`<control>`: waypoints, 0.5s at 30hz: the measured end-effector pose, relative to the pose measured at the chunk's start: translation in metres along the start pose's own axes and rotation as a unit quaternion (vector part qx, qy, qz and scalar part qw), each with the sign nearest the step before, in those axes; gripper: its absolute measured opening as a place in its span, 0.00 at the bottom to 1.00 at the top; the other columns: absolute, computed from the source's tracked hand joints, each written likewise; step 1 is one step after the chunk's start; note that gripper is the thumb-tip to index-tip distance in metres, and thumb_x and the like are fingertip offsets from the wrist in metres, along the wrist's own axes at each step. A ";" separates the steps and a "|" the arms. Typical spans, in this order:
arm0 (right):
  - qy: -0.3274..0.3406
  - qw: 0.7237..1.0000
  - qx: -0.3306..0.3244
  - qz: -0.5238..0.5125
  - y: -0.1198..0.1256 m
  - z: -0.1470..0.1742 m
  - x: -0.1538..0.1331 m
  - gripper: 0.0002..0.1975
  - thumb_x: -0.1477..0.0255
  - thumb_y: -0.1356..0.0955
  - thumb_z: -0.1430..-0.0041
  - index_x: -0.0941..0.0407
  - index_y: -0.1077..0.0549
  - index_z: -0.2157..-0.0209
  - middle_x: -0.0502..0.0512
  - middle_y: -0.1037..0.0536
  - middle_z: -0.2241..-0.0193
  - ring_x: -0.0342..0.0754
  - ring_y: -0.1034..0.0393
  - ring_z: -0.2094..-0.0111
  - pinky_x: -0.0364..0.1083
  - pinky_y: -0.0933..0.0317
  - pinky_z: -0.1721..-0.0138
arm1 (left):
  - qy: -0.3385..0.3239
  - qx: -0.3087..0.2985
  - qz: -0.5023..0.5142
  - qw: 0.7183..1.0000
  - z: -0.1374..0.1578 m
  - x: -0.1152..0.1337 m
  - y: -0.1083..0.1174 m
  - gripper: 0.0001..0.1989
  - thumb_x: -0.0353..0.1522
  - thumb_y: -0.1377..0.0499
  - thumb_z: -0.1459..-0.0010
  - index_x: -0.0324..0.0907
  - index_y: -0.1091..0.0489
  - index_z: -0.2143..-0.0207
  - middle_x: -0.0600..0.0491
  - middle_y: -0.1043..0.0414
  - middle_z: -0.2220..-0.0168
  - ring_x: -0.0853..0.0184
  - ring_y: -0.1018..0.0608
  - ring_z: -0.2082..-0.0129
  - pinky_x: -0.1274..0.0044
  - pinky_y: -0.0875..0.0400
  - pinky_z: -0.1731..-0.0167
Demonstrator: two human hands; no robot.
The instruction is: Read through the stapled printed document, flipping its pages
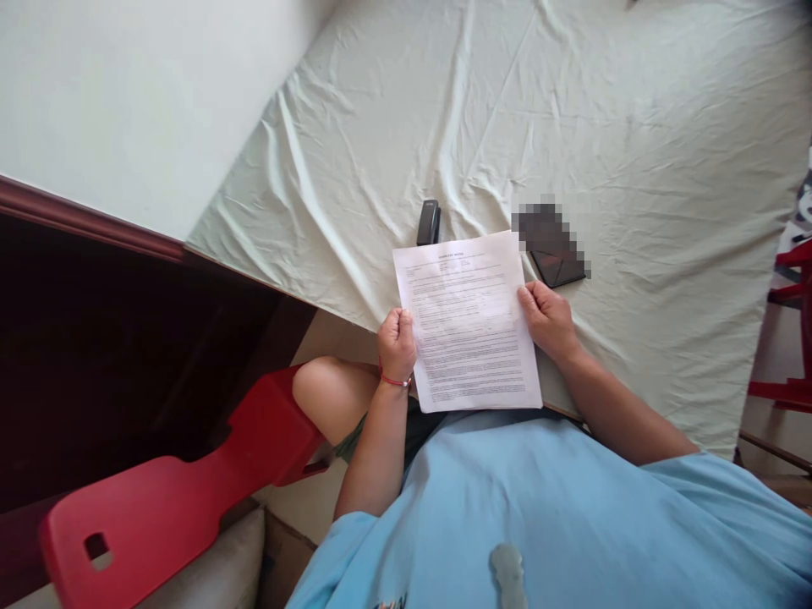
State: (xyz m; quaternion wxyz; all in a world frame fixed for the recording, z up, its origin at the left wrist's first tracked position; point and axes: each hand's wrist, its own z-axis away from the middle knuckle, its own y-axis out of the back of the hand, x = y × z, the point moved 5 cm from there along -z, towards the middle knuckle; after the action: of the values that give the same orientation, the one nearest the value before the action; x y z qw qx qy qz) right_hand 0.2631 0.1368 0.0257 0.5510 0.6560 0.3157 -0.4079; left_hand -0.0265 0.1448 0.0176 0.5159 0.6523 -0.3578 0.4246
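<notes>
A white stack of printed paper sheets [469, 330] is held up in front of my chest, over the table's near edge. My left hand [397, 342] is closed on its left edge, thumb on top, with a red bracelet at the wrist. My right hand [549, 317] pinches the upper part of the right edge. Just past the top of the sheets lies a black stapler [429, 222], its near end close to the paper. To the right, beyond my right hand, a dark phone-like flat object [558, 262] rests on the cloth, partly blurred by pixels.
A pale green wrinkled cloth [355, 144] covers the table. At lower left stands a red plastic chair [145, 516] beside my knee. Dark wood panelling [127, 338] and a white wall [139, 93] are at left. Red furniture [792, 338] shows at the right edge.
</notes>
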 end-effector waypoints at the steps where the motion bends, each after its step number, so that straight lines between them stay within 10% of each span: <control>1: 0.000 1.000 0.000 0.000 0.000 0.000 0.000 0.17 0.58 0.38 0.32 0.54 0.33 0.71 0.49 0.32 0.77 0.45 0.40 0.74 0.46 0.48 0.70 | 0.001 -0.002 0.001 1.000 0.000 0.000 0.000 0.21 0.45 0.47 0.32 0.42 0.38 0.74 0.56 0.40 0.79 0.71 0.38 0.77 0.77 0.43 0.75; 15: -0.003 1.000 -0.004 0.002 0.000 0.000 0.000 0.17 0.57 0.38 0.32 0.53 0.33 0.71 0.50 0.31 0.77 0.46 0.38 0.73 0.46 0.47 0.70 | 0.032 -0.016 0.107 0.994 0.001 -0.004 -0.005 0.23 0.50 0.44 0.35 0.42 0.38 0.73 0.55 0.40 0.76 0.71 0.38 0.75 0.77 0.41 0.73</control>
State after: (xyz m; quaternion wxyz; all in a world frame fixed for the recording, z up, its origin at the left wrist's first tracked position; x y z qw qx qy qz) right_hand 0.2634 0.1371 0.0258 0.5552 0.6533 0.3143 -0.4078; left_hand -0.0238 0.1449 0.0120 0.4892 0.5879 -0.4154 0.4925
